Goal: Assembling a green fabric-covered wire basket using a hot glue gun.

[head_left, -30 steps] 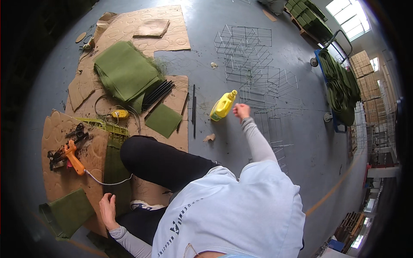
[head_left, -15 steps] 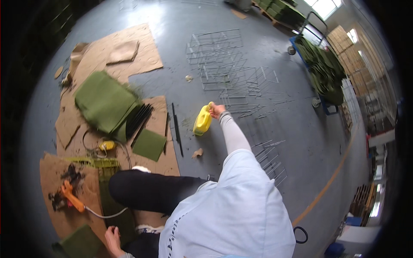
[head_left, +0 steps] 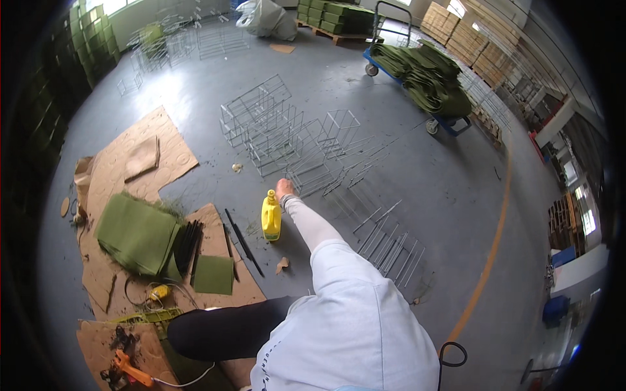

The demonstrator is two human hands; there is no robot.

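My right hand [head_left: 284, 189] is stretched far forward over the grey floor, at the near edge of a pile of wire grid frames [head_left: 287, 140]. It is too small to tell whether its fingers touch a wire. A yellow plastic bottle [head_left: 271, 218] stands upright on the floor just left of my right wrist, apart from the hand. My left hand is out of the picture. My white sleeve and dark trouser leg fill the lower middle.
Loose wire rods [head_left: 385, 244] lie right of my arm. To the left are brown cardboard sheets [head_left: 140, 156], a stack of green felt mats [head_left: 134, 231], black strips [head_left: 242, 241] and an orange tool [head_left: 127, 368]. A blue cart with green mats [head_left: 427, 78] stands far right.
My right hand has left the yellow bottle, which now stands alone, and reached further forward to the wire frames. The view has tilted up and my left hand has dropped out of sight.
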